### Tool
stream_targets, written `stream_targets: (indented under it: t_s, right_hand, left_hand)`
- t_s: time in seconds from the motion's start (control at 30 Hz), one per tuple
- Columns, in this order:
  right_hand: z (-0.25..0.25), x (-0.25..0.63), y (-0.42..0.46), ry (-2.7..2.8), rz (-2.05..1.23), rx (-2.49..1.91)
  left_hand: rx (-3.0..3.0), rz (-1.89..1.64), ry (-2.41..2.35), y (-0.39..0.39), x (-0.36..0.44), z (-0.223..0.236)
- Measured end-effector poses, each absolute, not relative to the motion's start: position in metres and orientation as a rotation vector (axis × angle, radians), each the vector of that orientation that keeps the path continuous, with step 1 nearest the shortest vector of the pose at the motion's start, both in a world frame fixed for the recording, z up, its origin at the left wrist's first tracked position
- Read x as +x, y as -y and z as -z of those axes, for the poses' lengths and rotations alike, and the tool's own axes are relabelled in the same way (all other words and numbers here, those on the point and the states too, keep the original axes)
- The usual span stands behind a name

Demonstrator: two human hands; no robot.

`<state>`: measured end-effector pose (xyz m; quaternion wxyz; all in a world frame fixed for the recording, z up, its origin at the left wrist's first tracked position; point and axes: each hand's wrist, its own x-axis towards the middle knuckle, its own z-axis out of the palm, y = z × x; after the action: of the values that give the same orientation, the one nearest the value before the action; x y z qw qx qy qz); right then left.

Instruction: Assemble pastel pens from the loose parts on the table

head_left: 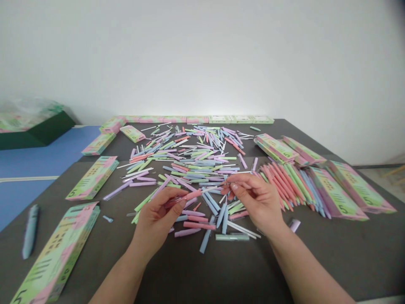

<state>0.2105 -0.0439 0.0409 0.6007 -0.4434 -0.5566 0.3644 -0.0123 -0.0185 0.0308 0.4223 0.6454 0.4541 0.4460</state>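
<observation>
inspected dark table [196, 278], bearing a broad heap of pen parts [202, 166], used below as landmark. noted dark green tray [41, 133] beyond the heap's left side, well apart. noted pastel cartons left of the heap [57, 253], right of it [340, 192] and lined up behind it [198, 120]. noted row of pens [281, 183] in coral, green and blue just right of the heap.

found left hand [164, 211] over the heap's near left part, curled nearly closed around coral barrel [193, 194]. found right hand [256, 200] over the heap's near right part, with thumb and fingertips pinched on the end of white refill [210, 188]. located barrel and refill above the heap's near middle, roughly in line, with the refill projecting from the barrel; cannot tell how deeply seated.

judged barrel light, stiff, smooth, perhaps slippery: grip at mid-length. judged refill lighter, slender, liable to flex, with a delicate tip: hold by the shaft.

read large "5" on cartons left and right of the heap; found smaller print illegible, no brand readable.
</observation>
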Motion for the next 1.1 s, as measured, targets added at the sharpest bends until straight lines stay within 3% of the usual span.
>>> stream_targets:
  t_s: [0.6, 1.1]
  right_hand:
    - [-0.031, 0.211, 0.042, 1.427, -0.929, -1.091]
    - [-0.027, 0.203, 0.033, 1.226, -1.101, -1.039]
  left_hand:
    - [1.649, -1.061, -1.085, 0.02, -0.009, -0.033]
    - [1.765, -1.001, -1.122, 0.013, -0.015, -0.026]
